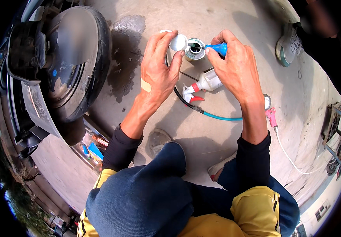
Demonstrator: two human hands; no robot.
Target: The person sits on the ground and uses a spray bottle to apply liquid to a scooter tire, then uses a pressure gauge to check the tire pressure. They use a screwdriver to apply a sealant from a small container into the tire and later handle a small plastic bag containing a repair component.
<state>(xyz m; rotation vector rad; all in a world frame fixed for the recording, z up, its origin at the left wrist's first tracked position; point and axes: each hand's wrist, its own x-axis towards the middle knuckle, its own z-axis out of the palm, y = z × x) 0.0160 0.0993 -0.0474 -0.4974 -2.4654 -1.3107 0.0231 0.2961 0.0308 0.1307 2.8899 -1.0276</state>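
My left hand (156,65) is closed, pinching a round white lid (178,42) between thumb and fingers. My right hand (235,65) grips the blue handle of a thin tool (218,49), whose exact kind I cannot make out. Its narrow shaft points left, over the mouth of an open round container (195,55) with a dark inside. Whether the tip touches the contents is unclear. Just below, a spray bottle (210,80) with a red and white trigger lies on its side on the concrete, partly behind my right hand.
A scooter wheel (99,51) stands at the left beside a wet patch (123,67). A teal hose (222,117) crosses the ground. Near my right wrist are a round gauge (267,102) and a pink air tool (271,117). Another person's shoe (289,46) is at upper right.
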